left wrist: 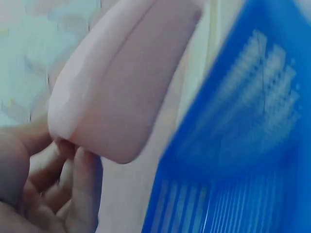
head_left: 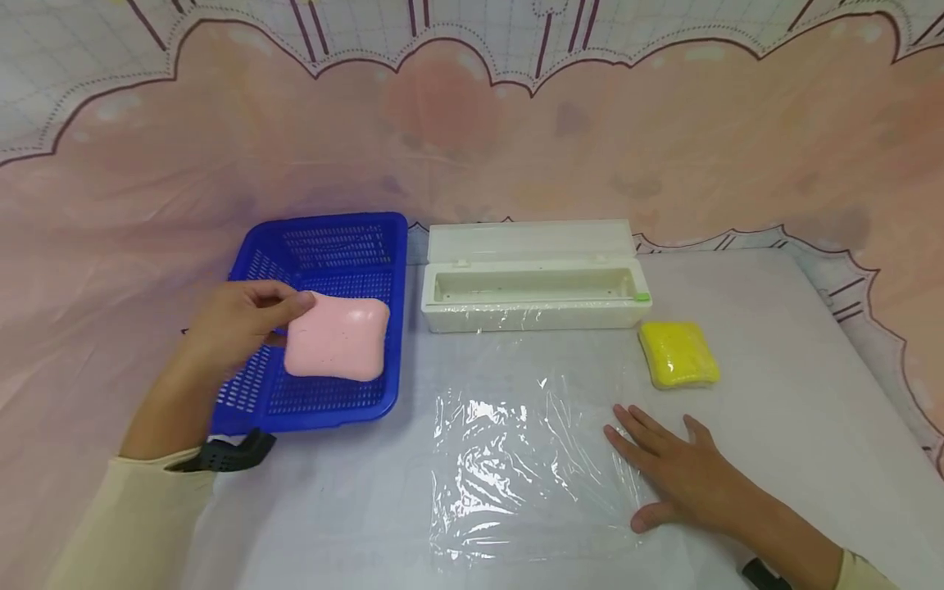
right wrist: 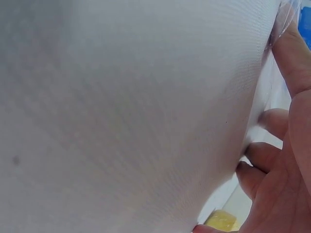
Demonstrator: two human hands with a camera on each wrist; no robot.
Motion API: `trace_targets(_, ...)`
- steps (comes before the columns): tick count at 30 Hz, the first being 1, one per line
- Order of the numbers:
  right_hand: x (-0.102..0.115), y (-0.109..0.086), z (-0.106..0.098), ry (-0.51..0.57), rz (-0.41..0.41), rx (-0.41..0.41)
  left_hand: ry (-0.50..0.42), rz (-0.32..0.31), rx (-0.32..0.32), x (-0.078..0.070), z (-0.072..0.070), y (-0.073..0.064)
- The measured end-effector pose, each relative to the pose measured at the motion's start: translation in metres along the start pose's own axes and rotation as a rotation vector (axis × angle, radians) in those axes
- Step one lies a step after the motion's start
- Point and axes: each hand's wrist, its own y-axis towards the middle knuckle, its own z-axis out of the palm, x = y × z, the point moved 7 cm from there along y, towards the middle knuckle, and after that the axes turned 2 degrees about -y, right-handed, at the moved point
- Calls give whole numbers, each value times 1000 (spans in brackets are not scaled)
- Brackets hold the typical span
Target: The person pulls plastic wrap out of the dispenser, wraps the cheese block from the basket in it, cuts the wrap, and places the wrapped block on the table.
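My left hand [head_left: 239, 324] pinches a pink bar of soap [head_left: 338, 338] by its left edge, thumb on top. The soap is pillow-shaped and overlaps the blue basket [head_left: 397, 328] in the head view. From the left wrist camera, the fingertips grip one end of the soap, beside the basket's slotted wall [left wrist: 228, 111]. A sheet of clear plastic wrap [head_left: 516, 475] lies crinkled and shiny on the white tabletop. Fingers spread, my right hand [head_left: 682, 475] rests at the wrap's right edge. The right wrist view shows film near the thumb [right wrist: 294, 60].
A white plastic-wrap dispenser [head_left: 537, 318] stands at the back centre with its lid raised and a green tab at its right end. To its right sits a yellow bar [head_left: 678, 354] in shiny clear film. Patterned cloth [head_left: 472, 156] hangs behind the table.
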Motion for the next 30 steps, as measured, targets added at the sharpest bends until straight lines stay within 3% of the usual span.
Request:
trace_targets(3, -1, 0, 1, -2, 8, 7, -167, 13, -16, -14, 35, -10)
trace_targets(7, -1, 0, 1, 0, -1, -6, -333, 14, 26, -32, 88, -17)
trace_targets(14, 1, 0, 0, -3, -14, -19, -466, 36, 158, -55, 172, -21)
trace_targets(19, 1, 0, -1, -10, -20, -21, -469, 11, 224, -52, 219, -14)
trace_targets(22, 0, 0, 0, -14, -20, -21, -406, -1, 241, -43, 241, -9)
trace_targets(26, 0, 1, -1, -16, -17, -17, -314, -8, 254, -32, 261, -6)
trace_targets(30, 0, 1, 0, -4, -8, -3, -307, -17, 267, -27, 274, -6)
